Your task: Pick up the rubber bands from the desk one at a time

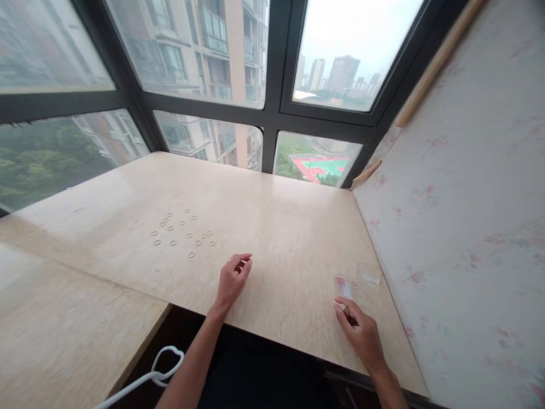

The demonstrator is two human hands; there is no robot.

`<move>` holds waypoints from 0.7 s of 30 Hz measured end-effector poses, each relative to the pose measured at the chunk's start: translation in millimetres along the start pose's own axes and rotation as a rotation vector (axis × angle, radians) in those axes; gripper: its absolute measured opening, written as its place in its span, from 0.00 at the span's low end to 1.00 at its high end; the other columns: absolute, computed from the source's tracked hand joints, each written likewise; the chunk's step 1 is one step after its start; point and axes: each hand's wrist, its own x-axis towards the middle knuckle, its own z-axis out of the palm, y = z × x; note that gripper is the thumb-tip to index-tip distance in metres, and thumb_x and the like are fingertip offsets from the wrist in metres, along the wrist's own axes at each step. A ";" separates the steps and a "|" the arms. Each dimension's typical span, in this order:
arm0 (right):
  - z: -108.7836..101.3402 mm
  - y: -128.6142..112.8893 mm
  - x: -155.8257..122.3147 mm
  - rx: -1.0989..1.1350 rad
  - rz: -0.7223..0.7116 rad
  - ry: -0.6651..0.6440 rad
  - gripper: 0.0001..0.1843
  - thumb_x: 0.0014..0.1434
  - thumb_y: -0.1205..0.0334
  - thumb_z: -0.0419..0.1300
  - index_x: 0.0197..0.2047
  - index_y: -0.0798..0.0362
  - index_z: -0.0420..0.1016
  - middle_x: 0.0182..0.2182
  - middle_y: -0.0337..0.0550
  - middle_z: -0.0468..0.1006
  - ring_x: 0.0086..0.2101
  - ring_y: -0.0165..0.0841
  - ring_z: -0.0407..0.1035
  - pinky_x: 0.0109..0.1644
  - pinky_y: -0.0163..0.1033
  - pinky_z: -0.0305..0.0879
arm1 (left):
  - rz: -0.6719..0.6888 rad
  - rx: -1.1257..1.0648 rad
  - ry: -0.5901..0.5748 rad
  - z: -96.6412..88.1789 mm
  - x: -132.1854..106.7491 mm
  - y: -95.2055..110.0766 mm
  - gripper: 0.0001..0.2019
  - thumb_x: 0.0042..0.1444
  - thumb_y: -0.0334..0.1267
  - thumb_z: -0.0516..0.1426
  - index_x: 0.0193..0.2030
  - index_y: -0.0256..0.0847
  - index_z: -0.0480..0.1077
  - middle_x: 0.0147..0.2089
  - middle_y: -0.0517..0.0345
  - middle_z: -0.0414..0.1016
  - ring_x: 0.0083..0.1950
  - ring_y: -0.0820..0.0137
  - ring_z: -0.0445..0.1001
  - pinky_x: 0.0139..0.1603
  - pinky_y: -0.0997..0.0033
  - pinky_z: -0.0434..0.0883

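Observation:
My left hand (233,279) rests on the pale wooden tabletop (272,227), fingers curled loosely together, with what looks like a small ring pinched at the fingertips. Several small rubber-band rings (183,233) lie scattered on the table to its upper left. My right hand (361,332) hovers near the table's front right, fingers bent and slightly apart, just below a small clear plastic bag (355,284) with a red mark that lies flat on the table. It does not touch the bag.
Large dark-framed windows (272,119) stand behind the table. A wall with pale floral paper (468,227) borders the right side. A lower wooden surface (63,318) sits at the left. A white cord (157,372) hangs below the table's front edge.

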 end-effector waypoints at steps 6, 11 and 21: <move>1.9 2.0 -0.5 -0.023 -0.006 -0.026 0.19 0.62 0.47 0.52 0.41 0.53 0.74 0.17 0.31 0.62 0.17 0.27 0.60 0.25 0.30 0.60 | -0.205 0.512 0.325 -98.4 30.7 -34.5 0.17 0.52 0.41 0.54 0.46 0.37 0.73 0.41 0.52 0.77 0.34 0.65 0.74 0.41 0.64 0.71; 1.7 2.8 0.0 -0.020 0.006 -0.029 0.20 0.62 0.45 0.52 0.43 0.53 0.73 0.17 0.31 0.62 0.18 0.27 0.60 0.25 0.30 0.60 | -0.246 0.814 0.057 -133.2 43.8 -55.7 0.17 0.54 0.39 0.53 0.46 0.35 0.74 0.45 0.44 0.73 0.40 0.61 0.74 0.49 0.62 0.68; 1.3 1.3 0.6 -0.002 0.030 0.002 0.23 0.62 0.45 0.52 0.45 0.56 0.74 0.17 0.30 0.59 0.18 0.27 0.58 0.25 0.30 0.59 | -0.170 0.979 -0.096 -131.6 48.5 -56.7 0.10 0.60 0.36 0.47 0.32 0.40 0.67 0.37 0.48 0.72 0.43 0.57 0.70 0.37 0.64 0.65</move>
